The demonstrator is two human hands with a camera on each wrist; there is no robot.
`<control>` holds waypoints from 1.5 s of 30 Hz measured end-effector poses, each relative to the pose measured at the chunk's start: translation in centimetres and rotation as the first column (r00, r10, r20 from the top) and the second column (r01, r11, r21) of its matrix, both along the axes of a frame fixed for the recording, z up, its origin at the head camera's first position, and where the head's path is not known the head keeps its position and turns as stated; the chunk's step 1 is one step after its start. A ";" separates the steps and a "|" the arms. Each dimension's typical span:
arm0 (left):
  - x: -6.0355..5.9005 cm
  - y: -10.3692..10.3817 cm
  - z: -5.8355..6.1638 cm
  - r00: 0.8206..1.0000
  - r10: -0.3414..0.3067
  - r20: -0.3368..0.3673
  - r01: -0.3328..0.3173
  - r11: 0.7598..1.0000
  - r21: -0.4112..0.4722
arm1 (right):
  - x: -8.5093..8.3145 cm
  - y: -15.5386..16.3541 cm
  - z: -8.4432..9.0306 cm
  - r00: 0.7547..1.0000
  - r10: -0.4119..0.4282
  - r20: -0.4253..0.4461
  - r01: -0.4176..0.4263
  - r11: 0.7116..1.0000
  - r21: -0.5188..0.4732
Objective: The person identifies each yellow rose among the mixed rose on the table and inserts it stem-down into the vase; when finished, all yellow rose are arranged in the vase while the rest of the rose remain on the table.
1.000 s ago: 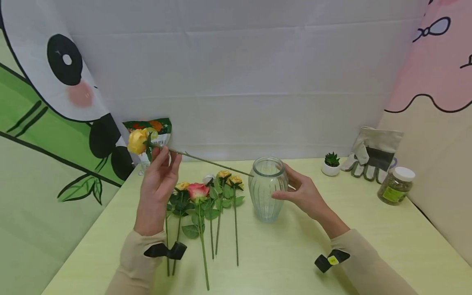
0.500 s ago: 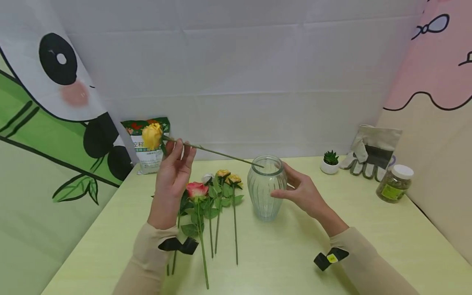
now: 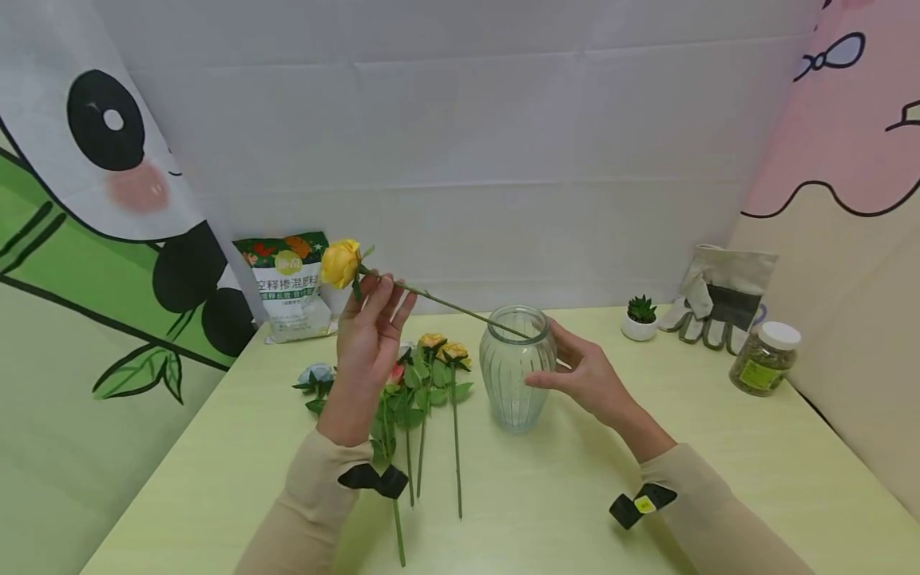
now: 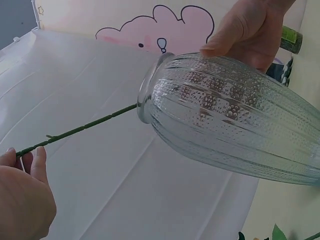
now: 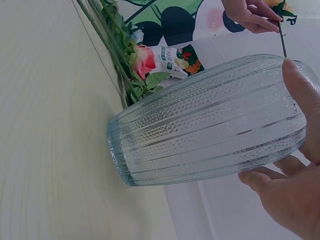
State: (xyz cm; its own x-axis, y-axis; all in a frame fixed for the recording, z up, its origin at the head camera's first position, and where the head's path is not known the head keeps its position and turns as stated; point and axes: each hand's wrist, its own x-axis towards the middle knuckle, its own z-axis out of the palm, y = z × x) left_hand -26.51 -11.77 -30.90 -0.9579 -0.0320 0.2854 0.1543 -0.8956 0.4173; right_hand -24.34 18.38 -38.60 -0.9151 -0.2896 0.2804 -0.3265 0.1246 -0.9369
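In the head view my left hand (image 3: 370,335) pinches the stem of a yellow rose (image 3: 341,263) just below its bloom. The green stem (image 4: 80,130) slants down to the right, and its lower end overlaps the mouth of a ribbed clear glass vase (image 3: 516,383). That vase stands upright on the table. My right hand (image 3: 592,379) grips its right side, thumb in front and fingers behind. From the right wrist, the vase wall (image 5: 200,125) shows dimpled bands between ribs, with the right thumb (image 5: 300,90) near the rim.
Several artificial flowers lie left of the vase, including yellow roses (image 3: 453,351) and a blue one (image 3: 316,374), partly behind my left arm. A printed bag (image 3: 291,299) stands back left. Back right are a potted succulent (image 3: 640,318), gloves (image 3: 719,307) and a white-lidded jar (image 3: 766,359).
My left hand has carried the yellow rose to the right, and the stem's end has gone from outside the vase's rim to within its mouth. The right hand stays on the vase.
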 end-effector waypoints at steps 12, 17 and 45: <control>-0.4 2.1 -0.5 0.999 0.039 0.019 -0.038 0.997 -0.067 | -0.1 0.0 -0.1 1.000 0.005 -0.005 -0.005 1.000 -0.012; -0.5 2.6 -0.7 0.999 0.038 0.021 -0.036 0.996 -0.085 | -0.2 0.0 -0.2 1.000 0.006 -0.011 -0.006 1.000 -0.007; -0.8 5.4 -1.1 0.992 0.042 -0.118 -0.070 0.967 -0.244 | -0.2 0.1 -0.2 1.000 0.004 -0.002 -0.004 1.000 -0.003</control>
